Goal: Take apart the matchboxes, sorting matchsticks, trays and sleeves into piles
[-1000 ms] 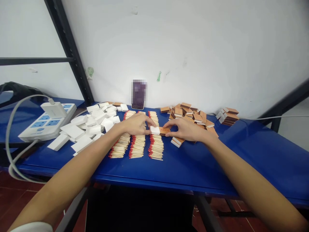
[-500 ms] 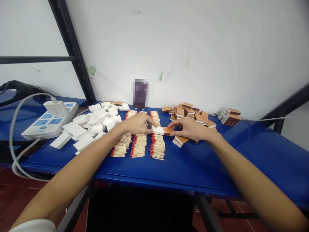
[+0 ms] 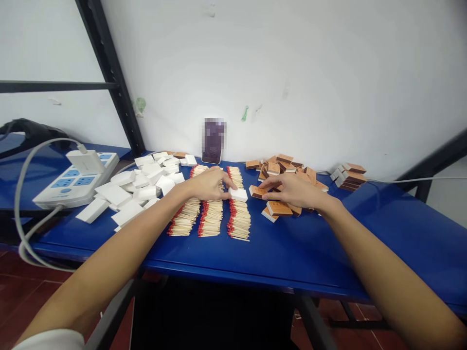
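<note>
My left hand (image 3: 208, 184) rests over rows of red-tipped matches (image 3: 239, 216) and pinches a white inner tray (image 3: 238, 194) at its right end. My right hand (image 3: 292, 190) grips an orange matchbox sleeve (image 3: 257, 191), now a small gap away from the tray. Both hands have their fingers curled. A pile of orange sleeves (image 3: 288, 167) lies behind my right hand, and two more sleeves (image 3: 278, 209) sit just under it.
A heap of white trays (image 3: 136, 187) lies at the left on the blue table (image 3: 328, 243). A power strip with a charger (image 3: 78, 175) and grey cable sits further left. A phone (image 3: 213, 141) leans on the wall. Stacked boxes (image 3: 348, 176) stand at the right.
The white tray and orange sleeve were joined in one line between my hands; now they are pulled apart, the sleeve carried right by my right hand.
</note>
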Demonstrator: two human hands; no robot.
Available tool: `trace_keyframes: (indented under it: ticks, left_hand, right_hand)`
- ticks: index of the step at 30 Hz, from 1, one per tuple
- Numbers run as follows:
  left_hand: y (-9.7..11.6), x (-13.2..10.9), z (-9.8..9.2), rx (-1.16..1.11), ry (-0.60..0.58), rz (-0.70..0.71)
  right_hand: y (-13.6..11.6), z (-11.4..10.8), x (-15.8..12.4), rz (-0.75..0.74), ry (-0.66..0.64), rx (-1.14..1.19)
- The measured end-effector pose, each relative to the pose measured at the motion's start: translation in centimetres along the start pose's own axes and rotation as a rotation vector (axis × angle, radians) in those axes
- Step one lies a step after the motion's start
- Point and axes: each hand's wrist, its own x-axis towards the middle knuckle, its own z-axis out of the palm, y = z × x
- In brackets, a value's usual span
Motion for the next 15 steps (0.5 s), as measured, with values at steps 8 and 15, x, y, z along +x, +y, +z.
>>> trace_keyframes:
  ticks: [8,15]
  left_hand:
    - [0.1,-0.1,-0.1,0.043,0.015,-0.026]
    - [0.5,-0.2,-0.3,0.019,0.062,-0.044]
  right_hand:
    - [-1.0,-1.3,-0.7,0.084,0.452,0.037]
    - [3.4,-3.0,-1.7,0.376,0.614,-0.229]
